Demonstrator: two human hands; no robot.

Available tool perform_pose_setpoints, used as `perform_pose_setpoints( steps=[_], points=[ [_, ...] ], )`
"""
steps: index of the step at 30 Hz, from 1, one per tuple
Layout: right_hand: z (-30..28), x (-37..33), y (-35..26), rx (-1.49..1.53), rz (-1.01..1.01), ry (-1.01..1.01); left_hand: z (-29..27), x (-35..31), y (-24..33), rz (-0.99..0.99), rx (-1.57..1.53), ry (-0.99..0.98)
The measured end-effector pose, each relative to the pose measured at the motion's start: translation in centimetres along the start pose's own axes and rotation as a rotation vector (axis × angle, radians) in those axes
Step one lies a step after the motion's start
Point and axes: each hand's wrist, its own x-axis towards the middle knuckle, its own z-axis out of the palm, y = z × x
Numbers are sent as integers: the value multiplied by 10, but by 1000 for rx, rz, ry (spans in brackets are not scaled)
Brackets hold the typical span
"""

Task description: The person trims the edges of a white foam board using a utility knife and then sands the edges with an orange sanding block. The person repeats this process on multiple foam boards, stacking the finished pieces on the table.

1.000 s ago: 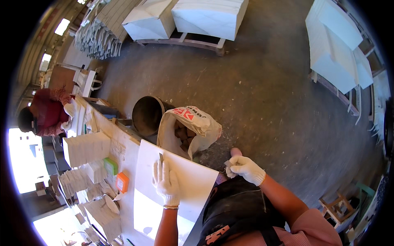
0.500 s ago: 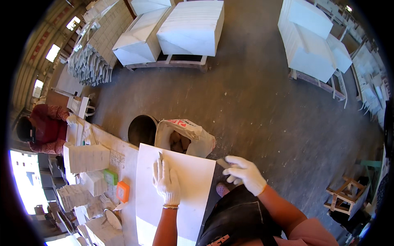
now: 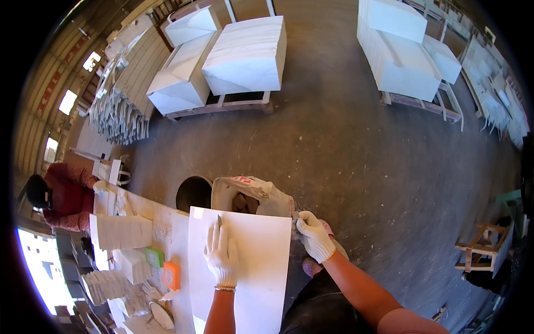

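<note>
My left hand (image 3: 222,260), in a white knit glove, lies flat with fingers stretched on a smooth white slab (image 3: 258,267). A small dark pointed sliver (image 3: 219,220) shows by its fingertips; whether it is held or merely lies there I cannot tell. My right hand (image 3: 315,236), also gloved, is closed on a small grey flat block (image 3: 296,217) at the slab's far right corner. The fingers partly cover the block. The slab rests on a worktable to the left.
Past the slab's far edge stand an open sack (image 3: 253,192) with brown pieces and a black bucket (image 3: 193,192). The worktable (image 3: 177,234) carries stacked white tiles (image 3: 122,232), a green box (image 3: 154,257) and an orange box (image 3: 172,275). Another person (image 3: 67,195) works far left. Stone stacks (image 3: 245,58) stand beyond.
My right hand has moved left and in to the slab's far right corner with the grey block. The left hand stays flat on the slab. The whole view has shifted a little.
</note>
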Motion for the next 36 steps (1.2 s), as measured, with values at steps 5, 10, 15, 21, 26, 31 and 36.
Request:
perform_pose_setpoints(
  steps=[5,10,15,21,26,31,36],
  points=[
    [5,16,12,78,-100,-13,-1,3,3,33,-36,19],
    [7,16,11,75,-74,-30,0,3,3,50,-38,44],
    [7,16,12,97,-68,-36,3,2,-1,37,-40,35],
    [2,11,15,34,-27,-92,5,-1,-2,32,-42,24],
    [-3,-27,23,-168,74,-129,9,-2,-7,42,-9,26],
    [-3,-23,20,-92,9,-91,7,-2,-5,29,-12,33],
    [7,8,17,-33,-115,33,8,2,-4,91,-75,74]
  ],
)
